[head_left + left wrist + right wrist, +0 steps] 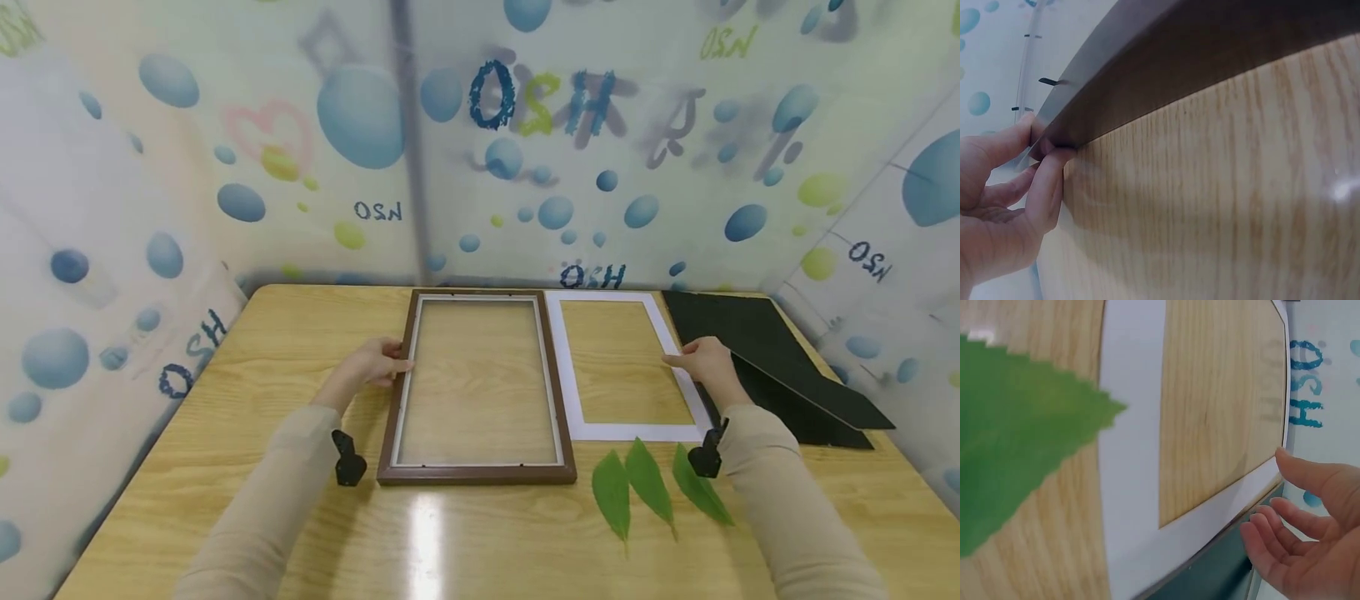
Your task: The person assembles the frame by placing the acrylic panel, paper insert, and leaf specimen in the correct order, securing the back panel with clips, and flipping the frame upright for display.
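Left hand (370, 363): pinches the left rail of the brown picture frame (476, 476).
Right hand (708, 364): fingers loosely spread, thumb at the edge of the white mat (630, 432), right of the frame.
Green leaves (611, 494): head view, 3, right of the frame; right wrist view, 1.

The left arm (255, 492) and right arm (787, 492), in pale long sleeves (240, 517), reach forward, well apart. The left hand (367, 364) pinches, its thumb (997, 145) opposing bent fingers (1046, 187). The right hand (708, 365) stretches out its thumb, fingers loosely curled and parted from it.
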`<state>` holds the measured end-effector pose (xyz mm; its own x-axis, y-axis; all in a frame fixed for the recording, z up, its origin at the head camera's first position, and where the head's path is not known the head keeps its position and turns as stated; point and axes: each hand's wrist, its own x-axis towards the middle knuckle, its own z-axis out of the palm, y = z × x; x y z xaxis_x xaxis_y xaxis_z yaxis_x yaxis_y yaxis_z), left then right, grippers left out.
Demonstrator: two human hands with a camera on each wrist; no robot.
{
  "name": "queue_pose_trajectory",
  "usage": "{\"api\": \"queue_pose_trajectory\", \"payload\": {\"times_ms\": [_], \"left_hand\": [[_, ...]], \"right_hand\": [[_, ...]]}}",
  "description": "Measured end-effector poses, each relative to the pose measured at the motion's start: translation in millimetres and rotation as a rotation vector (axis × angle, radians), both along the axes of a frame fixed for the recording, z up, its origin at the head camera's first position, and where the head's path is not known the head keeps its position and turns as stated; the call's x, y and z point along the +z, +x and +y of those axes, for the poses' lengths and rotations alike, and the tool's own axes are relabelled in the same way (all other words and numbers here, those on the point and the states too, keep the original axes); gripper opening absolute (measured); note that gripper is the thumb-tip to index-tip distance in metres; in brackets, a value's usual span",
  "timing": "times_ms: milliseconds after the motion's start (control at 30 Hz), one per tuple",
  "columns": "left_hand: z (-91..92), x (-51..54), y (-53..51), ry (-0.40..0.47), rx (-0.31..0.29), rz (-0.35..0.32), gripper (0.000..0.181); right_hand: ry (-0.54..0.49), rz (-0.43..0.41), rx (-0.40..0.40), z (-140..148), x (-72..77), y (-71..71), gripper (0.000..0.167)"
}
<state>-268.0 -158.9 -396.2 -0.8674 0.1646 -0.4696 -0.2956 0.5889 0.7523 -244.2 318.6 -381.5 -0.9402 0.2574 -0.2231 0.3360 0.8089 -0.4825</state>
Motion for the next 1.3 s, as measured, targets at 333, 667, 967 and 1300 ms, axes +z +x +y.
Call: {"api": "queue_pose_trajectory", "payload": {"times_ms": [333,667,967,1300], "left_hand": [[-3.0,0.2,1.5,0.034,0.010,-0.009,0.066],[-5.6,-1.1,2.1,0.071,0.037,-0.011,0.065],[-6.4,-4.8,3.9,0.073,0.037,-0.003,0.065],[-5.5,-3.8,3.4,0.080,0.045,-0.006,0.065]], "right_hand": [[0.048,-0.098,-0.024,6.5,-5.8,6.2,0.046],[0.016,-0.176,-0.029,-0.8,0.7,2.3,0.034],[-0.086,-0.203,-0.105,16.4,-9.7,-16.7,0.079],[-0.283,-0.209,0.049,29.8,27.3,-5.9,0.065]]}}
